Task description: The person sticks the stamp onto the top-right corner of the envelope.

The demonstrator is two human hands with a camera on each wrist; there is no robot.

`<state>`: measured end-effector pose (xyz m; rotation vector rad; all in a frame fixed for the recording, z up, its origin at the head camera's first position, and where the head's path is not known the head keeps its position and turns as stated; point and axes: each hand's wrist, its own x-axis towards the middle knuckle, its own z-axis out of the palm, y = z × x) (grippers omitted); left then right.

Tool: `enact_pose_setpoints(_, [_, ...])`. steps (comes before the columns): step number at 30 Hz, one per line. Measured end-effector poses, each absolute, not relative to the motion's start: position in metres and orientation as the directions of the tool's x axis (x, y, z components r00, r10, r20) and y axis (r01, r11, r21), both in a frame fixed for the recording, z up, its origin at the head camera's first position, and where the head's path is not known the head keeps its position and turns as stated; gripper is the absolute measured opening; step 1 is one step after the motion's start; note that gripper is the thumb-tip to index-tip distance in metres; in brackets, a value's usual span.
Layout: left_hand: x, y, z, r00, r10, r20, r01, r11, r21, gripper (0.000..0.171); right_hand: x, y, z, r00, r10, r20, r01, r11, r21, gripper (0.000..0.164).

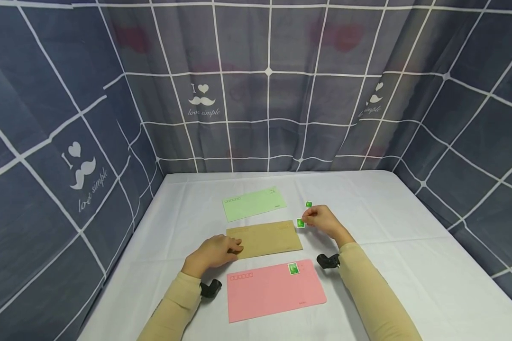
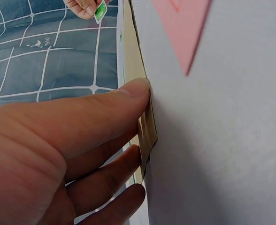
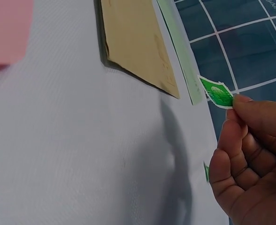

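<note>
My right hand [image 1: 323,220] pinches a small green postage stamp [image 3: 216,92] with a white perforated border between thumb and fingertips. The stamp is off the table, just right of the brown envelope [image 1: 269,239]. My left hand [image 1: 215,251] rests on the left end of that envelope, its thumb [image 2: 137,87] at the near edge and the other fingers spread along the end. Nearer to me lies a pink envelope [image 1: 273,293] with a green stamp [image 1: 293,268] at its upper right. Beyond the brown one is a light green envelope [image 1: 253,203].
Another small green stamp [image 1: 309,204] lies beyond my right hand on the white-covered table [image 1: 409,274]. Dark checked curtains [image 1: 247,99] enclose the table at the back and sides. A black wrist device [image 1: 327,261] sits at my right cuff, another [image 1: 211,288] at my left.
</note>
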<state>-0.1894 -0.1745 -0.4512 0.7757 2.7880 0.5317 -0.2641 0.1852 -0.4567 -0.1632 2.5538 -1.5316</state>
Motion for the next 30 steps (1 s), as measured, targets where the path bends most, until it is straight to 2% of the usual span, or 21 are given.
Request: enact_pose_setpoints(30, [-0.189,-0.174,-0.451,-0.844,0.528,-0.095,0.456,0.800,0.389,0.034,-0.267,0.171,-0.461,-0.974,-0.224,-0.035,-0.070,0.440,-0.895,0.010])
